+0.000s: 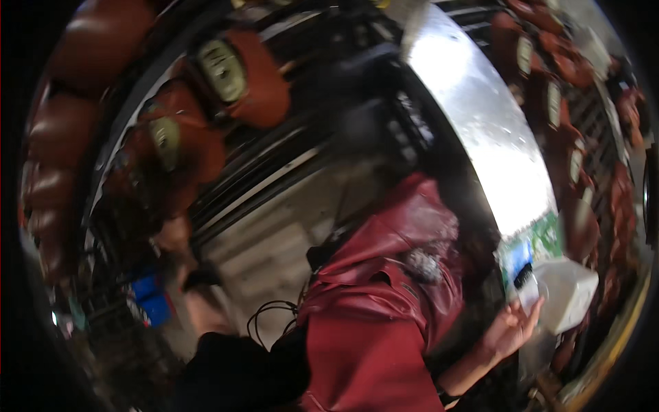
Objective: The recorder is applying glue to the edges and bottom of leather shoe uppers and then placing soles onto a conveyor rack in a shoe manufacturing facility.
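My right hand, at the lower right, has its fingers closed on a small brush-like thing with a black tip and a pale, see-through body. Right beside it stands a white plastic container. Behind that tip lies a green and blue packet. My left hand reaches out at the left, beyond a black wristband. Motion smears its fingers, close under a reddish-brown rounded piece with a pale oval plate. A dark red apron covers my front, with a greyish patch on it.
A shiny metal surface runs along the right. Several reddish-brown rounded pieces line the rack beyond it, and more smooth ones stand at the far left. A blue box sits low at left. A thin black cable loops over the floor.
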### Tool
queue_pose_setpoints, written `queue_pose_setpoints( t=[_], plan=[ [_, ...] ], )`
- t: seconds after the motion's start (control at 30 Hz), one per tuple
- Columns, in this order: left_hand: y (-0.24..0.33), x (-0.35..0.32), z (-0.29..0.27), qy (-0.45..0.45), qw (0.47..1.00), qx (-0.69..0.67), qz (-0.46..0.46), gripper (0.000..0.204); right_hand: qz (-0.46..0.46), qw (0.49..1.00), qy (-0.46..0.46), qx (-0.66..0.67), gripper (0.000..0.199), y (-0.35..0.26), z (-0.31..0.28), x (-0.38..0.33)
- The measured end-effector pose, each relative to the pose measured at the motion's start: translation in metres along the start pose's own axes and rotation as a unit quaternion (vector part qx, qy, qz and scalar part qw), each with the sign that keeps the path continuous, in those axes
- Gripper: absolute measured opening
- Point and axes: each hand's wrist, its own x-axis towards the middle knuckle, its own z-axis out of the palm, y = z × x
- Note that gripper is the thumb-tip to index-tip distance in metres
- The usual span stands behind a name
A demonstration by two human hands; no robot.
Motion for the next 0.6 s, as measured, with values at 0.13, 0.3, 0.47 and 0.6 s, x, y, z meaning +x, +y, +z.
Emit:
queue_pose_setpoints(
  t=[0.13,0.3,0.47,0.6],
  plan=[
    [0.033,0.006,0.026,-0.085,0.944,-0.289,0.135,0.035,-0.023,0.999,0.027,-0.011,0.024,0.006,0.005,-0.005],
    [0.073,0.02,-0.02,-0.21,0.767,-0.531,0.291,0.045,-0.134,0.986,0.099,0.012,0.022,0.002,-0.011,0.002],
    [0.253,-0.095,-0.186,-0.566,0.463,-0.679,0.056,0.058,-0.279,0.94,0.155,-0.12,0.023,0.008,-0.043,0.022],
    [0.355,-0.184,-0.223,-0.668,0.037,-0.742,0.041,0.083,-0.268,0.923,0.128,-0.245,0.022,0.023,-0.05,0.032]
  ],
)
